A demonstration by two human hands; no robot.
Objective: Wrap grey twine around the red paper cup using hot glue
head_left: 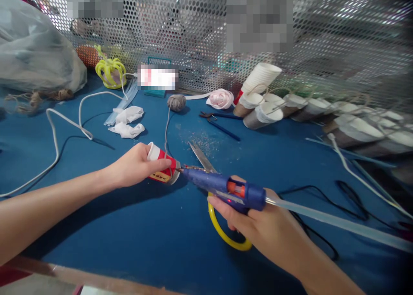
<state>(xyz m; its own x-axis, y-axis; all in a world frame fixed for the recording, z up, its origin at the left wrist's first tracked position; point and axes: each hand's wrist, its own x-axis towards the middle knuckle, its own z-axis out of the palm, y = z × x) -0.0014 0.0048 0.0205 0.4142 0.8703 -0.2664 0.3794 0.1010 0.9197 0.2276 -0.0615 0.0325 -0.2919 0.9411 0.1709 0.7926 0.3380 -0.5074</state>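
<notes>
My left hand (pixel 138 168) is closed around a red and white paper cup (pixel 156 155) tipped on its side, its base toward the right. The thumb presses grey yarn (pixel 166 133) against the cup; the strand runs back to a grey yarn ball (pixel 176 102). In my right hand (pixel 248 217) is a blue hot glue gun (pixel 209 181), with a small red light lit and a long clear glue stick (pixel 332 219) out of its back. Its nozzle is at the cup's base; whether they touch I cannot tell. Yellow-handled scissors (pixel 222 230) lie partly hidden beneath the gun.
Blue-handled pliers (pixel 222 125) lie beyond the scissors. Wrapped cups (pixel 263 114) and a white cup stack (pixel 263 78) stand at right. Pink ribbon (pixel 220 99), crumpled white pieces (pixel 127 129), a white cable (pixel 53 118) and a black cord (pixel 325 192) lie on the blue table (pixel 145 230).
</notes>
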